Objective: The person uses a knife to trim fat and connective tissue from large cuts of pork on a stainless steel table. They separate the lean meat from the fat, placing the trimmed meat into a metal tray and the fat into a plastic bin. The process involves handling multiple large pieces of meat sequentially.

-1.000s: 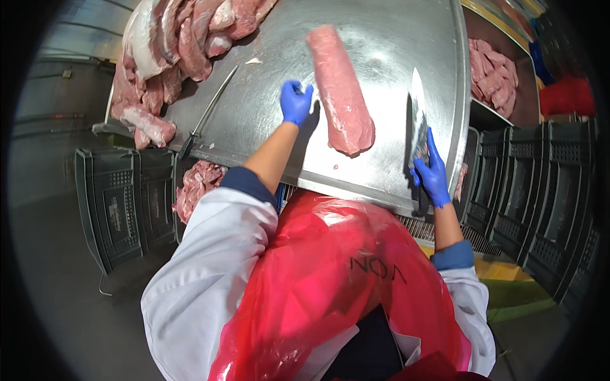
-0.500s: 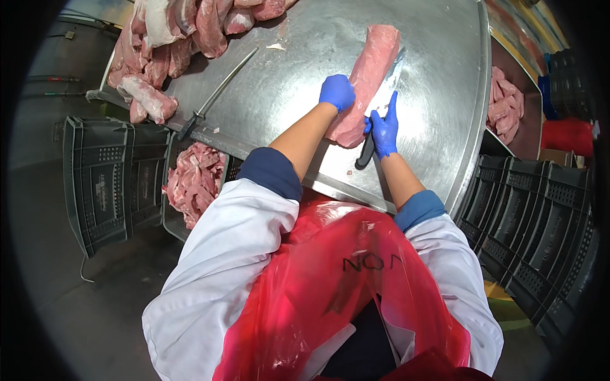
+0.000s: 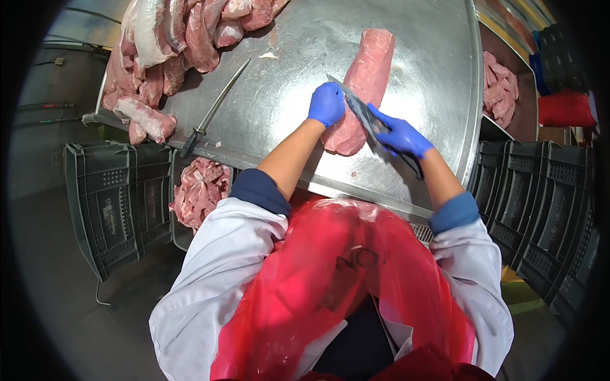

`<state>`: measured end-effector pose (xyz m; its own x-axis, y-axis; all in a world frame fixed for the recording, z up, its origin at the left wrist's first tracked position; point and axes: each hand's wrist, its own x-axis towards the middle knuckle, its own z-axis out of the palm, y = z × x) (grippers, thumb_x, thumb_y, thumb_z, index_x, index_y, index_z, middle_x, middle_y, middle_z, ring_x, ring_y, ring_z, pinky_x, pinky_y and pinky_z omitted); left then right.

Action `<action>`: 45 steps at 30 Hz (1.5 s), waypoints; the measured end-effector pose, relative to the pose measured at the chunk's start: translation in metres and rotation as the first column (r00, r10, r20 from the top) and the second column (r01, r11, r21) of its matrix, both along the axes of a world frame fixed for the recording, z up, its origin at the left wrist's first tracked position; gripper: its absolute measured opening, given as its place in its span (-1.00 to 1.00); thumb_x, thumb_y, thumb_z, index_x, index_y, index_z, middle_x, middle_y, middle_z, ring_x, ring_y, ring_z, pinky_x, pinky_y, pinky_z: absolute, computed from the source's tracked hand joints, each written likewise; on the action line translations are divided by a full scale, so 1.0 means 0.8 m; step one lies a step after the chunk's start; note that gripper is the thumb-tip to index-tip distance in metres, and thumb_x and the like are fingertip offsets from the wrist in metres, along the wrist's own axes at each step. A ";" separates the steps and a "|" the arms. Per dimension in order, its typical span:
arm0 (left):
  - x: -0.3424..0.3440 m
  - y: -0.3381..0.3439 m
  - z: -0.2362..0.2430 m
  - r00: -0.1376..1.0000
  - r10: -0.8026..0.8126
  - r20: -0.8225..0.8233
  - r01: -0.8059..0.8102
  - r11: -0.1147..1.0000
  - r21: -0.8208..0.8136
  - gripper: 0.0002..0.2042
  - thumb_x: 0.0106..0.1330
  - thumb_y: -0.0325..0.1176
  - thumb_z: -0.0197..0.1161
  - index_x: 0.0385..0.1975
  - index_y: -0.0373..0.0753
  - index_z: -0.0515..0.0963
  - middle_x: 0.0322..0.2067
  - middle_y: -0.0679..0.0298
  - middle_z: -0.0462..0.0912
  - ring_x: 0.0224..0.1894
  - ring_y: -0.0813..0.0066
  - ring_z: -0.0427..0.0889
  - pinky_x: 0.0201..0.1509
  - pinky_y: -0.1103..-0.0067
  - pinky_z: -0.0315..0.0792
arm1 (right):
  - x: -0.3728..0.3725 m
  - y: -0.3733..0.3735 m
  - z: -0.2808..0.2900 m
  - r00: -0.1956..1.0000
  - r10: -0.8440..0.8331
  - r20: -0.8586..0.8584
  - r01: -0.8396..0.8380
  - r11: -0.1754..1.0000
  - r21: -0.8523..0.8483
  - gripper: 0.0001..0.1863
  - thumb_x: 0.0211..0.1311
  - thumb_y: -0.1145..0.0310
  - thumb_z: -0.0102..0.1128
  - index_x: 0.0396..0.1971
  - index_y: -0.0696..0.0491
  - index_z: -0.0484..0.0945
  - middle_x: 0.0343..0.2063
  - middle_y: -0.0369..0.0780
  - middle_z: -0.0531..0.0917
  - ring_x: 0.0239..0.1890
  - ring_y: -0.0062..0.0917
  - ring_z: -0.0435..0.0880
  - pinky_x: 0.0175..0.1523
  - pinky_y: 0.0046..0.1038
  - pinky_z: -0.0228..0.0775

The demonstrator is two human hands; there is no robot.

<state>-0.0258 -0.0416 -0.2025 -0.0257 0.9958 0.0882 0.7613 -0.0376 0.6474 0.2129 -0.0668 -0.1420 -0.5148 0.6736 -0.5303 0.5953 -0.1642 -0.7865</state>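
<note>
A long pink pork loin [image 3: 370, 66] lies lengthwise on the metal table [image 3: 267, 101]. Curled against its left side, my blue-gloved left hand [image 3: 326, 104] grips the loin's edge; its fingertips are hidden. My right hand [image 3: 405, 137], also gloved in blue, is closed round the dark handle of a knife [image 3: 359, 109], with the forefinger stretched along the back of the blade. The blade slants over the loin, its tip up and left beside my left hand. Whether the edge touches the meat cannot be told.
A sharpening steel [image 3: 219, 95] lies on the table to the left. Piled pork loins [image 3: 159, 44] fill the far left corner. Trimmings [image 3: 200, 190] sit in a crate below the left edge, and cut meat [image 3: 499, 89] in a bin at right. Dark crates [image 3: 527, 203] stand at lower right.
The knife has swung from the loin's right side to across it, its tip now pointing left. My right hand has turned and shifted right and nearer; my left stays at the loin's left side.
</note>
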 end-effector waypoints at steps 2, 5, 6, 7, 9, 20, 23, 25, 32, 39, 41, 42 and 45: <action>-0.005 -0.006 0.012 0.998 -0.007 0.070 0.009 1.000 -0.028 -0.84 0.29 -0.35 0.16 -0.37 -0.32 0.59 -0.34 -0.13 0.64 -0.22 -0.16 0.62 -0.10 0.13 0.49 | 0.021 -0.018 0.028 0.999 -0.003 -0.045 -0.004 0.986 -0.168 -0.15 0.23 0.49 0.12 0.52 -0.33 0.11 -0.36 -0.17 0.69 -0.55 -0.60 0.61 -0.39 -0.50 0.54; -0.001 -0.009 0.019 0.987 -0.135 0.089 0.127 0.988 0.093 -0.85 0.30 -0.37 0.21 -0.38 -0.32 0.60 -0.37 -0.07 0.65 -0.27 -0.09 0.64 -0.14 0.23 0.52 | -0.006 0.011 0.012 0.999 -0.011 -0.052 0.005 0.992 -0.122 -0.15 0.24 0.50 0.08 0.52 -0.36 0.11 -0.38 -0.22 0.69 -0.56 -0.65 0.59 -0.40 -0.53 0.54; -0.002 -0.010 0.024 0.980 -0.169 0.105 0.158 0.982 0.104 -0.85 0.31 -0.37 0.22 -0.37 -0.33 0.61 -0.38 -0.05 0.66 -0.30 -0.07 0.66 -0.17 0.26 0.53 | -0.021 0.021 0.004 0.996 -0.007 -0.086 0.001 0.998 -0.068 -0.15 0.24 0.50 0.07 0.52 -0.37 0.11 -0.39 -0.22 0.68 -0.55 -0.66 0.60 -0.37 -0.52 0.55; -0.004 -0.010 0.024 0.979 -0.171 0.113 0.155 0.978 0.143 -0.86 0.33 -0.38 0.23 -0.36 -0.33 0.61 -0.43 -0.01 0.66 -0.37 0.09 0.68 -0.21 0.34 0.53 | -0.025 0.028 -0.001 0.996 0.007 -0.090 -0.012 0.999 -0.050 -0.15 0.24 0.49 0.08 0.52 -0.38 0.11 -0.40 -0.22 0.69 -0.53 -0.66 0.61 -0.35 -0.51 0.56; -0.009 -0.011 0.029 0.968 -0.086 0.236 0.076 0.996 0.051 -0.86 0.34 -0.37 0.23 -0.36 -0.33 0.62 -0.46 0.06 0.67 -0.40 0.26 0.68 -0.25 0.41 0.52 | -0.033 0.034 -0.010 0.995 0.038 -0.097 -0.040 0.999 -0.020 -0.15 0.23 0.48 0.08 0.51 -0.39 0.11 -0.40 -0.22 0.69 -0.49 -0.66 0.64 -0.29 -0.49 0.58; -0.031 -0.055 0.065 0.716 0.062 0.695 -0.058 0.998 -0.030 -0.88 0.41 -0.40 0.22 -0.26 -0.32 0.62 -0.44 0.35 0.62 -0.41 0.63 0.55 -0.30 0.63 0.45 | -0.027 0.003 0.019 0.953 0.282 -0.112 -0.299 0.935 -0.191 -0.17 0.32 0.48 0.01 0.52 -0.44 0.01 -0.46 -0.20 0.69 -0.56 -0.58 0.64 -0.42 -0.46 0.61; -0.070 -0.089 0.104 0.630 0.116 0.768 -0.183 0.983 0.001 -0.85 0.43 -0.34 0.26 -0.16 -0.28 0.63 -0.40 0.41 0.59 -0.41 0.69 0.48 -0.32 0.69 0.38 | 0.016 -0.048 0.042 0.905 0.424 0.027 -0.413 0.893 -0.182 -0.17 0.32 0.46 0.03 0.52 -0.46 0.02 -0.45 -0.19 0.69 -0.55 -0.58 0.64 -0.39 -0.47 0.61; -0.126 -0.141 0.145 0.651 0.194 0.734 -0.278 0.961 -0.007 -0.84 0.43 -0.32 0.27 -0.16 -0.28 0.63 -0.40 0.44 0.56 -0.43 0.73 0.40 -0.36 0.72 0.27 | 0.061 -0.088 0.043 0.921 0.389 -0.005 -0.382 0.900 -0.208 -0.18 0.32 0.45 0.06 0.51 -0.46 0.05 -0.46 -0.21 0.69 -0.58 -0.60 0.62 -0.38 -0.51 0.58; -0.445 -0.396 0.095 0.584 0.062 -0.810 -0.684 0.575 -0.449 -0.59 0.48 -0.13 0.04 0.18 -0.17 0.58 0.14 0.01 0.62 0.22 0.10 0.58 0.36 0.27 0.35 | 0.157 -0.154 0.015 0.929 -0.281 -0.240 0.220 0.942 -0.252 -0.10 0.24 0.66 0.09 0.52 -0.33 0.09 -0.48 -0.34 0.63 -0.62 -0.75 0.53 -0.52 -0.65 0.41; -0.048 -0.137 0.045 0.963 0.076 -0.258 -0.130 0.971 -0.200 -0.07 0.13 0.19 0.37 0.37 -0.37 0.26 0.35 -0.19 0.30 0.41 -0.08 0.27 0.46 0.17 0.20 | 0.155 -0.193 0.002 0.790 -0.493 -0.365 0.427 0.869 -0.250 -0.09 0.25 0.69 0.10 0.54 -0.28 0.04 -0.20 -0.27 0.58 -0.54 -0.71 0.56 -0.54 -0.67 0.42; 0.088 -0.076 0.068 0.931 -0.041 -0.363 -0.108 0.918 -0.381 0.09 0.04 0.19 0.44 0.47 -0.33 0.04 0.38 -0.24 0.15 0.42 -0.28 0.18 0.44 -0.02 0.16 | 0.157 -0.199 0.009 0.792 -0.498 -0.355 0.446 0.867 -0.222 -0.10 0.27 0.68 0.08 0.54 -0.28 0.05 -0.28 -0.30 0.57 -0.54 -0.71 0.55 -0.51 -0.66 0.43; 0.125 -0.054 0.066 0.880 -0.073 -0.469 -0.157 0.887 -0.433 0.13 0.02 0.16 0.46 0.48 -0.31 -0.02 0.36 -0.25 0.13 0.39 -0.32 0.20 0.40 -0.08 0.18 | 0.161 -0.205 0.012 0.789 -0.514 -0.337 0.471 0.858 -0.206 -0.11 0.27 0.67 0.08 0.54 -0.28 0.05 -0.30 -0.30 0.57 -0.55 -0.71 0.54 -0.51 -0.66 0.43; 0.124 -0.006 0.037 0.816 -0.016 -0.578 -0.269 0.874 -0.405 0.06 0.02 -0.13 0.47 0.48 -0.36 -0.06 0.32 -0.16 0.19 0.31 -0.08 0.34 0.25 0.01 0.39 | 0.186 -0.234 0.022 0.760 -0.589 -0.276 0.550 0.808 -0.211 -0.11 0.27 0.68 0.06 0.55 -0.27 0.03 -0.38 -0.31 0.57 -0.58 -0.73 0.51 -0.51 -0.65 0.42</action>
<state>0.0733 -0.0463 -0.1727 -0.2440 0.9133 -0.3261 0.9624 0.2694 0.0342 0.3616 -0.2544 -0.1245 -0.2048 0.8430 -0.4973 0.0889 -0.4900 -0.8672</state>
